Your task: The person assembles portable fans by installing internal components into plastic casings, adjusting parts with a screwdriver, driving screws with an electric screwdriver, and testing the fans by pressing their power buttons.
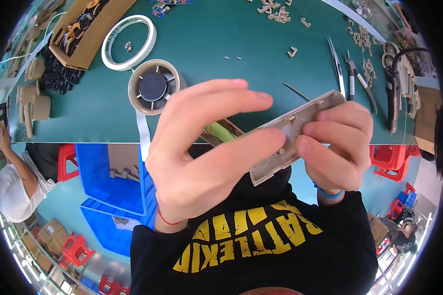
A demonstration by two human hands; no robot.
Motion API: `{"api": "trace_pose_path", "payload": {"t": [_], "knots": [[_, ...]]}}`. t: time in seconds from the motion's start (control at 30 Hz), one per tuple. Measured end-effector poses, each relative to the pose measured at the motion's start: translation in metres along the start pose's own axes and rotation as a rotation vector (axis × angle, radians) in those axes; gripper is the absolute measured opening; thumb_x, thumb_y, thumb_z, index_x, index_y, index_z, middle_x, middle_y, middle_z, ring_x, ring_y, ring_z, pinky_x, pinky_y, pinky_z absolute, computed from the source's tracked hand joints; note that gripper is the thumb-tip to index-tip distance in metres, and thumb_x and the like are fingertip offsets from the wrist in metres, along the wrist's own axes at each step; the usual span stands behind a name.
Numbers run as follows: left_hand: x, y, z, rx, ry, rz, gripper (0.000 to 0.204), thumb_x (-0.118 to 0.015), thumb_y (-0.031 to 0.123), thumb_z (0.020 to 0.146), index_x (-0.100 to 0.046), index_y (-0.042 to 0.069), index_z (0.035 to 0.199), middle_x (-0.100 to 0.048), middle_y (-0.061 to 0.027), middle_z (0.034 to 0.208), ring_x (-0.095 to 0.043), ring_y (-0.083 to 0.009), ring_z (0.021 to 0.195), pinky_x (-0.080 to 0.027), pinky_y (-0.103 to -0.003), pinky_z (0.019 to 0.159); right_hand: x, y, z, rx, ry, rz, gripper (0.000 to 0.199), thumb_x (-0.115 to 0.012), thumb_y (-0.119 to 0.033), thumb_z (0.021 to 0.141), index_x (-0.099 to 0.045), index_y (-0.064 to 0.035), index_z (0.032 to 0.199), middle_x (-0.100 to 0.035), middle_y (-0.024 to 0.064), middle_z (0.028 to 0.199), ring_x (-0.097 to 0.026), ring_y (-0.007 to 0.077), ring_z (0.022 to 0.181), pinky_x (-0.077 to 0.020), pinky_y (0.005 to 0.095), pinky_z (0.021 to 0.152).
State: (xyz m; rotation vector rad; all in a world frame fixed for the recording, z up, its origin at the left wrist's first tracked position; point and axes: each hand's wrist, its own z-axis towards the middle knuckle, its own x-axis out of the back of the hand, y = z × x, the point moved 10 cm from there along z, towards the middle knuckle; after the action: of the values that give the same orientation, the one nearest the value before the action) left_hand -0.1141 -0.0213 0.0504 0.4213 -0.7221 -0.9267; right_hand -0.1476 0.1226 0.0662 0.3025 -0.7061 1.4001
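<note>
A long beige plastic shell point(293, 125), its hollow side showing small posts and clips, is held tilted above the table's near edge. My right hand point(337, 145), with a blue wristband, pinches its right end between thumb and bent fingers. My left hand point(197, 152), with a red string at the wrist, lays its thumb inside the shell near a pale patch. Its upper fingers stretch out apart, above the shell. Behind that hand shows part of a beige piece with a green body point(220, 132) and thin wires; what supports it is hidden.
Tape rolls point(129, 43) and a round beige holder point(153, 87) are left on the green table point(202, 44). Tweezers point(335, 64), pliers point(362, 81) and small beige parts point(275, 12) lie farther right. Blue bins point(110, 177) stand below the edge. Another person point(22, 182) sits far left.
</note>
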Motion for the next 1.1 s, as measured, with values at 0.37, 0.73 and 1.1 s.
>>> {"api": "trace_pose_path", "payload": {"t": [0.37, 0.73, 1.1], "knots": [[-0.008, -0.002, 0.003, -0.001, -0.023, -0.024, 0.044, -0.057, -0.004, 0.048, -0.069, 0.001, 0.089, -0.065, -0.0226, 0.102, -0.064, -0.0385, 0.096, -0.052, -0.045, 0.082, -0.001, 0.007, -0.002, -0.035, -0.013, 0.022, 0.030, -0.075, -0.006, 0.063, -0.070, -0.0127, 0.092, -0.063, 0.0036, 0.085, -0.057, 0.0222, 0.077, -0.0445, 0.0325, 0.061], [0.026, -0.013, -0.007, 0.143, 0.027, 0.492, 0.037, -0.075, -0.002, 0.064, -0.066, 0.005, 0.099, -0.064, -0.0149, 0.115, -0.051, -0.0385, 0.123, -0.042, -0.046, 0.100, -0.037, 0.067, -0.095, -1.303, -0.141, 0.783, 0.039, -0.070, -0.001, 0.084, -0.056, 0.0028, 0.120, -0.066, 0.0077, 0.104, -0.062, 0.0121, 0.095, -0.0474, 0.0243, 0.081], [0.038, -0.063, -0.023, 0.430, 0.107, 0.255, 0.045, -0.072, 0.000, 0.076, -0.062, 0.003, 0.119, -0.058, -0.0119, 0.126, -0.055, -0.0240, 0.117, -0.041, -0.034, 0.100, 0.007, 0.115, -0.080, -1.121, 0.009, 0.373, 0.035, -0.063, -0.005, 0.092, -0.055, 0.0029, 0.126, -0.064, 0.0060, 0.107, -0.060, 0.0098, 0.095, -0.0462, 0.0213, 0.083]]}}
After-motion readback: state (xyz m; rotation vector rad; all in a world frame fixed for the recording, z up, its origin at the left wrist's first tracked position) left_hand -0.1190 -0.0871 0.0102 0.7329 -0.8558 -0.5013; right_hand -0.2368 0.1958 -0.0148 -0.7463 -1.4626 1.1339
